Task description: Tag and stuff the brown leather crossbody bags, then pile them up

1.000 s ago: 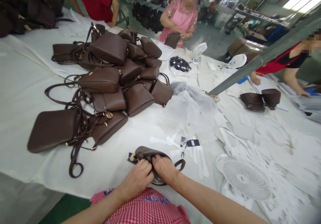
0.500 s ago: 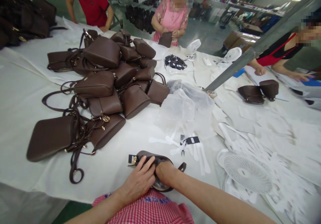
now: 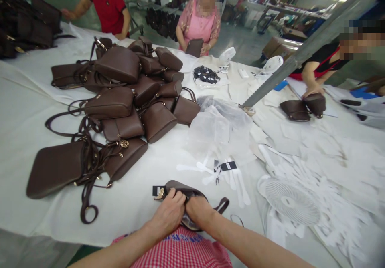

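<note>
At the table's near edge, in front of my checked apron, a small brown handbag (image 3: 179, 185) lies with its opening toward me. My left hand (image 3: 171, 210) is closed on the rim of that opening, fingers curled over it. My right hand (image 3: 197, 211) reaches into the bag; its fingers are hidden inside. A black tag (image 3: 158, 191) and a gold charm (image 3: 161, 193) hang at the bag's left end. From its right end a strap loop (image 3: 223, 206) sticks out.
Brown handbags (image 3: 117, 63) are heaped at the left. Clear plastic (image 3: 210, 129), white strips (image 3: 242, 188) and a white fan (image 3: 291, 202) lie to the right. A slanting metal post (image 3: 273, 77) rises beyond. Co-workers stand across the table; one person's hand (image 3: 314, 89) touches brown pieces.
My right hand has drawn back slightly, showing more of its back. My left fingers have curled more at the rim. The right co-worker's hand has moved onto the brown pieces.
</note>
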`<action>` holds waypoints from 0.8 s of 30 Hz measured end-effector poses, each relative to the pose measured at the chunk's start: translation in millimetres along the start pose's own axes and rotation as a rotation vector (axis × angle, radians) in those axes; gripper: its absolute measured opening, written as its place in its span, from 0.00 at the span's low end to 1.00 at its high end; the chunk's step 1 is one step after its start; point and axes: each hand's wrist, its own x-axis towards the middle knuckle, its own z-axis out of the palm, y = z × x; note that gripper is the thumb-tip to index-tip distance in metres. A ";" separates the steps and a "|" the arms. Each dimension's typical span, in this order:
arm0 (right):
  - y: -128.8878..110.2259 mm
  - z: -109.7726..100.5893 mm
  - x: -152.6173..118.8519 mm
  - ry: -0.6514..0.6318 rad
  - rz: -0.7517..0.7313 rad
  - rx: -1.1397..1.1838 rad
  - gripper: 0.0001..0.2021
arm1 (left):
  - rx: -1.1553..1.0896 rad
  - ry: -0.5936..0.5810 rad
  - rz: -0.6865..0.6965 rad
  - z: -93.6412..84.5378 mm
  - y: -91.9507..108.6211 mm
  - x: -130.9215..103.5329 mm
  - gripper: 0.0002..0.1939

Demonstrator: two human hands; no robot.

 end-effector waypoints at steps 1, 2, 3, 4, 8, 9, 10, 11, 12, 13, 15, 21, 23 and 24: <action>-1.7 -3.7 -9.1 0.004 0.010 -0.005 0.12 | 0.006 0.009 0.002 1.3 -0.4 0.2 0.08; -1.9 -8.5 -18.8 0.018 0.010 -0.001 0.13 | 0.010 0.014 0.006 2.2 -0.8 0.6 0.08; 0.0 -13.7 -29.1 0.051 0.005 0.016 0.13 | 0.010 0.005 0.010 2.6 -1.3 1.4 0.08; 4.1 -18.7 -40.1 0.109 0.006 0.045 0.13 | 0.003 -0.020 0.012 2.1 -1.8 2.7 0.07; 39.6 -20.2 -84.5 0.474 0.138 0.171 0.17 | -0.023 -0.128 -0.019 -9.3 -1.5 8.7 0.05; 50.0 -14.3 -93.7 0.526 0.158 0.173 0.21 | -0.025 -0.121 -0.025 -14.1 -0.6 9.6 0.04; 59.4 -6.5 -101.4 0.533 0.162 0.168 0.25 | -0.031 -0.107 -0.026 -19.4 0.6 9.9 0.05; 67.0 2.1 -107.5 0.503 0.160 0.161 0.29 | -0.046 -0.095 -0.023 -25.0 2.0 9.6 0.07; 72.4 10.2 -112.0 0.447 0.163 0.158 0.30 | -0.072 -0.092 -0.020 -30.7 3.5 8.9 0.11; 75.4 16.9 -115.2 0.382 0.180 0.166 0.28 | -0.111 -0.096 -0.020 -36.3 4.9 7.9 0.15; 74.5 22.4 -118.8 0.329 0.234 0.208 0.16 | -0.224 -0.097 -0.030 -46.5 7.6 6.3 0.22; 39.0 -15.2 -120.6 0.617 0.153 0.602 0.04 | -0.519 0.103 -0.027 -57.3 18.2 17.1 0.18; 26.5 -27.4 -118.2 0.646 0.058 0.802 0.07 | -0.546 0.171 -0.019 -51.9 21.6 23.7 0.15; 21.7 -30.9 -116.7 0.650 0.006 0.904 0.09 | -0.545 0.200 -0.026 -48.1 22.3 26.0 0.13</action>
